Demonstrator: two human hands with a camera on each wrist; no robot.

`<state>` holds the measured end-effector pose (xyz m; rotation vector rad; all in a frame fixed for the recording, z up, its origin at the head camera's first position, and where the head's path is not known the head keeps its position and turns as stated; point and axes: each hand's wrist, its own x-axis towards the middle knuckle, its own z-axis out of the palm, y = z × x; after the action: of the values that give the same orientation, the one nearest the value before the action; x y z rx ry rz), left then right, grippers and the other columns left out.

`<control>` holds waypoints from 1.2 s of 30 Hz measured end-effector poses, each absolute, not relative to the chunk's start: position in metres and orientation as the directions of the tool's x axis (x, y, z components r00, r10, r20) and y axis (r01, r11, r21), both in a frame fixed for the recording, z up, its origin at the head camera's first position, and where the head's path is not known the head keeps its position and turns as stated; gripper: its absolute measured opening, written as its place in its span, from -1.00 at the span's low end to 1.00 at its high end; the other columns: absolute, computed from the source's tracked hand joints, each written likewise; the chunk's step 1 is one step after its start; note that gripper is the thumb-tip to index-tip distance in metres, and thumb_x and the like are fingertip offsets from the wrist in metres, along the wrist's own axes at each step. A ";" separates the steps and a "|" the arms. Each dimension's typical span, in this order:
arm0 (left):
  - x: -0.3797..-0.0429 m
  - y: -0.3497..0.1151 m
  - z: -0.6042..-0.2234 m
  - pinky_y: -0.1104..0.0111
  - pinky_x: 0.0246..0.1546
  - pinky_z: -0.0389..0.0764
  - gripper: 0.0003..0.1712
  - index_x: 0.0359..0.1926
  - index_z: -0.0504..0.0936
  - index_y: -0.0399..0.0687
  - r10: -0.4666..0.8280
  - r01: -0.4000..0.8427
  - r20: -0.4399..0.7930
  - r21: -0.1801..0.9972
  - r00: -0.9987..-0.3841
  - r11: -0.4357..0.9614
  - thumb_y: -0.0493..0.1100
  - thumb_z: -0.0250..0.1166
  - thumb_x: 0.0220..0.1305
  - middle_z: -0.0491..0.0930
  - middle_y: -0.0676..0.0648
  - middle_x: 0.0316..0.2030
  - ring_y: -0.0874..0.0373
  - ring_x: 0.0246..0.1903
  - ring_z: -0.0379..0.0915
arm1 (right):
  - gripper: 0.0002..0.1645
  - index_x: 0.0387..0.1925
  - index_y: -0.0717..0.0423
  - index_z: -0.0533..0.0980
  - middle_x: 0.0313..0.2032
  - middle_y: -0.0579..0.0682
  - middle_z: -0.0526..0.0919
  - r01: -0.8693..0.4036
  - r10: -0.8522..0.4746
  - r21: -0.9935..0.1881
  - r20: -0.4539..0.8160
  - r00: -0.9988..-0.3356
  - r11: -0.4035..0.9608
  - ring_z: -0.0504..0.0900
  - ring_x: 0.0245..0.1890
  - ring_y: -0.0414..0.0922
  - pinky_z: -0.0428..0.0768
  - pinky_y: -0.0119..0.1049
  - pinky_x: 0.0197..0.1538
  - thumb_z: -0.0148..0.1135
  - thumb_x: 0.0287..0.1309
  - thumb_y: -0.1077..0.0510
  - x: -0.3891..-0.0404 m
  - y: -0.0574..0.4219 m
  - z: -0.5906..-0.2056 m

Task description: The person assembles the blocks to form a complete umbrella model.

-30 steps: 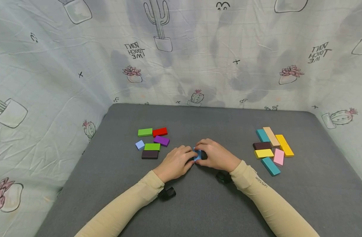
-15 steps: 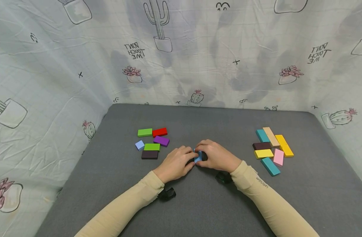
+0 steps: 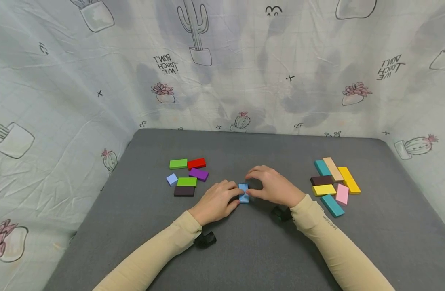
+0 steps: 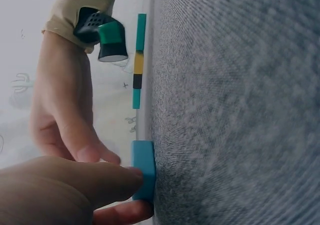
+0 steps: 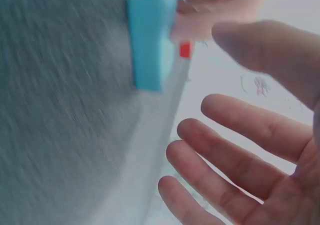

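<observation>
A light blue block [image 3: 243, 199] lies on the grey table in the middle of the head view. My left hand [image 3: 216, 201] holds it from the left, its thumb [image 4: 117, 179] against the block and a fingertip covering part of the top. Just to the right, my right hand [image 3: 272, 187] is off the block, thumb and fingers spread apart. In the right wrist view those fingers [image 5: 240, 157] are straight with nothing between them, and the block [image 5: 148, 40] stands beyond the thumb tip.
Green, red, purple, dark brown and small light blue blocks [image 3: 198, 174] lie to the left. On the right sit teal, beige, brown, yellow and pink blocks [image 3: 333, 205]. Black wrist cameras [image 3: 205, 239] hang under both wrists. A printed white cloth [image 3: 222, 81] borders the table [image 3: 237, 258].
My right hand has let go of the light blue block and moved slightly right, with its fingers spreading. The left hand has stayed at the block, which now shows more.
</observation>
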<state>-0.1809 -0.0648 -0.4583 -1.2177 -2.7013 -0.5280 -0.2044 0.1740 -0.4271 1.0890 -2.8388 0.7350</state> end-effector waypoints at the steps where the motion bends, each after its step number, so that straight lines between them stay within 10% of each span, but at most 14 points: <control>1: -0.181 -0.065 -0.458 0.30 -0.19 0.59 -0.70 0.10 0.76 -0.02 0.701 0.745 0.255 0.263 -0.666 0.613 -0.10 0.41 0.39 0.68 0.00 -0.07 0.15 -0.18 0.53 | -0.55 0.10 0.17 0.68 0.11 0.11 0.68 -0.623 -0.613 -0.426 0.180 -0.769 0.657 0.64 0.13 0.09 0.65 0.03 0.14 0.49 0.26 0.03 -0.206 0.177 -0.425; 36: -0.181 -0.066 -0.460 0.31 -0.16 0.56 -0.69 0.14 0.74 0.02 0.701 0.738 0.238 0.277 -0.673 0.615 -0.11 0.38 0.43 0.67 0.03 -0.05 0.16 -0.14 0.52 | -0.63 0.10 0.24 0.66 0.09 0.24 0.68 -0.449 -0.348 -0.376 0.306 -0.886 0.811 0.68 -0.02 0.22 0.65 0.16 -0.06 0.42 0.28 0.22 -0.211 0.288 -0.383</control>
<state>-0.1812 -0.0661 -0.4600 -1.2189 -2.7269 -0.5410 -0.2107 0.2876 -0.3830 0.6188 -2.7739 0.6580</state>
